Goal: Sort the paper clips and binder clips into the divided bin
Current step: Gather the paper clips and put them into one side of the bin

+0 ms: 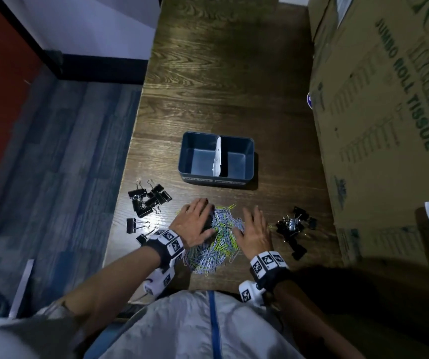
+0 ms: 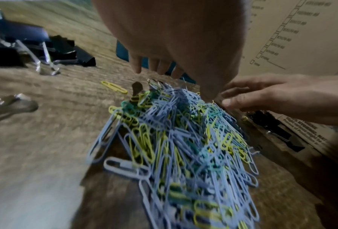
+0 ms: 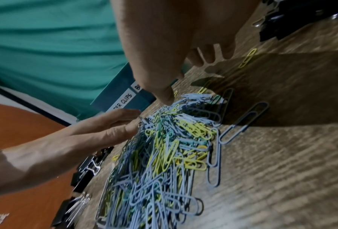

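Paper clip pile [image 1: 217, 243] heaped on desk [image 1: 221, 99], flanked by left hand [image 1: 195, 221] and right hand [image 1: 256, 229], fingers released. Divided bin [image 1: 250, 156] placed at 12 o'clock; binder clips [image 1: 148, 200] scattered at 10 o'clock.

Dark wood-grain worktop [image 1: 221, 86], faintly glossy where light catches. Smooth coated-wire paper clips [image 1: 218, 242] (pastel blue, yellow, green); matt black binder clips [image 1: 148, 200] with shiny metal handles. Smooth plastic divided bin [image 1: 217, 159], paper divider; matt corrugated cardboard box [image 1: 389, 125].
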Available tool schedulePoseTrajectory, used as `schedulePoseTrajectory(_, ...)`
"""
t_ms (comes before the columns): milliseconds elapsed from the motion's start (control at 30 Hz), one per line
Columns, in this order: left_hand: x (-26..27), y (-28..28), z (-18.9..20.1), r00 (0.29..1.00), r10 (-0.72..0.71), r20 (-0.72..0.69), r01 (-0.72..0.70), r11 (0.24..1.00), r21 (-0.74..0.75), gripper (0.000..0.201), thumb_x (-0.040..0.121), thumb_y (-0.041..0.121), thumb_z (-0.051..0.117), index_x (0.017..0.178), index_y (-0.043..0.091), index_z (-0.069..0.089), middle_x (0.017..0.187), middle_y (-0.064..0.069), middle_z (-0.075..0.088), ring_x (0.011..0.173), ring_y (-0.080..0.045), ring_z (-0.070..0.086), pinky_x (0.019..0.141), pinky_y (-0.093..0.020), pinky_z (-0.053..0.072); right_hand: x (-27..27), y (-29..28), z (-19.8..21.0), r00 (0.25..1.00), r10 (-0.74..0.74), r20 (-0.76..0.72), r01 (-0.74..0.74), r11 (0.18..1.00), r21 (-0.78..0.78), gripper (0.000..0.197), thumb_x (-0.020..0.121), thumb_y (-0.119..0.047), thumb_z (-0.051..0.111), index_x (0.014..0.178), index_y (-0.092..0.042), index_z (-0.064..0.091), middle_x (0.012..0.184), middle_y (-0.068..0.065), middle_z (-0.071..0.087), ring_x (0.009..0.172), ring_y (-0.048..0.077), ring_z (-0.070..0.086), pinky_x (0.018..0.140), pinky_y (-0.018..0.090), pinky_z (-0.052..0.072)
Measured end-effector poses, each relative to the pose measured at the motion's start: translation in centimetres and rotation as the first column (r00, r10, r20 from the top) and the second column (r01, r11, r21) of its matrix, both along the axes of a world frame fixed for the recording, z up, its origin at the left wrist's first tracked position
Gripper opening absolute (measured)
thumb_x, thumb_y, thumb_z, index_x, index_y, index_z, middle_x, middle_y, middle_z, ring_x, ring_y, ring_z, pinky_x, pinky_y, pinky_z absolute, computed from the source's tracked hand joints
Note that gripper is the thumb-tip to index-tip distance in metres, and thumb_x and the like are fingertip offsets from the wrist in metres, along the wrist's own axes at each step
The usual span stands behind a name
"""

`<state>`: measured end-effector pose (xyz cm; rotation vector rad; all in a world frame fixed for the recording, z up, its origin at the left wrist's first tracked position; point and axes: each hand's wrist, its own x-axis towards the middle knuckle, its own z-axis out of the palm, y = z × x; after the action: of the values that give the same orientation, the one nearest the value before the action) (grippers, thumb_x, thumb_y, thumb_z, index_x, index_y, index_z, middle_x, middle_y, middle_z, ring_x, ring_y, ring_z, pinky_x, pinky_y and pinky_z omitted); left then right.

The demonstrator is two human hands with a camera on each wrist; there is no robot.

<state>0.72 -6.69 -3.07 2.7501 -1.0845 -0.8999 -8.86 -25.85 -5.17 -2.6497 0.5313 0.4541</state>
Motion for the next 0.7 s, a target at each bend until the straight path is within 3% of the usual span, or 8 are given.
schedulePoseTrajectory(167,1.2,-2.3,-0.1,0.994,-0.031,-0.108,0.033,0.999,0.020,0.091,0.088,0.071,0.034,0.153,0.024,-0.008,0.159,-0.013,-0.016,0.146,-0.035,-0.007,0.115,-0.057,0.009,-0.3,-0.4,0.5,0.994,-0.060,-0.087,0.049,0.992,-0.120,0.064,0.092,-0.049,0.055,0.143,-0.013,0.039,0.149,0.022,0.033,0.134,0.038,0.035,0.109,0.047,0.032)
schedulePoseTrajectory(300,0.2,-3.0,-0.1,0.987,-0.069,-0.142,0.075,0.996,0.039,0.089,0.090,0.065,0.039,0.153,0.023,-0.007,0.156,-0.013,-0.020,0.145,-0.036,-0.014,0.115,-0.055,0.005,-0.3,0.6,0.3,0.996,-0.025,-0.091,0.021,0.999,-0.046,0.061,0.090,-0.048,0.057,0.138,-0.013,0.043,0.140,0.019,0.037,0.132,0.038,0.032,0.108,0.049,0.035)
schedulePoseTrajectory(500,-0.4,-1.0,0.1,0.997,-0.026,-0.073,0.022,0.998,-0.062,0.082,0.092,0.059,0.043,0.153,0.020,0.004,0.160,-0.011,-0.006,0.147,-0.032,0.000,0.115,-0.054,0.019,0.2,0.7,0.7,0.994,0.110,-0.022,-0.110,0.994,0.013,0.050,0.090,-0.040,0.058,0.132,-0.016,0.047,0.125,0.010,0.044,0.119,0.029,0.043,0.100,0.043,0.043)
schedulePoseTrajectory(600,-0.7,0.9,1.0,0.999,0.026,0.024,-0.026,0.999,-0.029,0.086,0.089,0.063,0.046,0.152,0.020,0.006,0.160,-0.011,0.000,0.146,-0.031,0.009,0.115,-0.051,0.020,-0.1,-0.3,1.0,0.999,0.017,0.033,-0.014,0.996,-0.088,0.043,0.088,-0.040,0.058,0.123,-0.015,0.053,0.122,0.011,0.048,0.112,0.030,0.048,0.089,0.043,0.048)
schedulePoseTrajectory(700,-1.4,2.7,0.9,0.999,-0.005,0.039,0.003,0.999,0.045,0.105,0.075,0.077,0.051,0.152,0.028,-0.002,0.159,-0.011,0.003,0.141,-0.034,0.021,0.114,-0.053,0.022,-0.5,-0.5,1.1,0.989,-0.137,-0.050,0.129,0.982,-0.139,0.048,0.092,-0.039,0.059,0.129,-0.009,0.052,0.129,0.019,0.046,0.116,0.035,0.047,0.088,0.043,0.049)
